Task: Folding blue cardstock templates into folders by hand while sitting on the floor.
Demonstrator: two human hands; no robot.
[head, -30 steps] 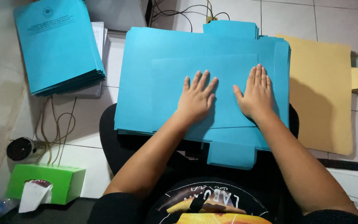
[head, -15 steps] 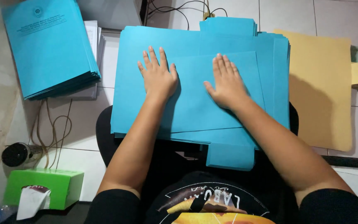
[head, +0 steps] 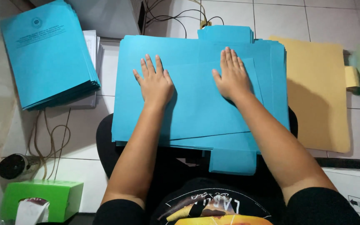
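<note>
hands, l (head: 155,83) & r (head: 230,77), flat on blue folder sheet (head: 201,108).

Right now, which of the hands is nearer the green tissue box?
Left. The left hand lies flat on the blue sheet, above the green tissue box at lower left; the right hand presses farther right.

Support surface: white tiled floor (head: 84,129). Reference item: green tissue box (head: 42,200), lower left. Above it lies a stack of blue printed folders (head: 46,54); far right of it, a yellow card folder (head: 317,91); cables (head: 51,137) just above.
</note>
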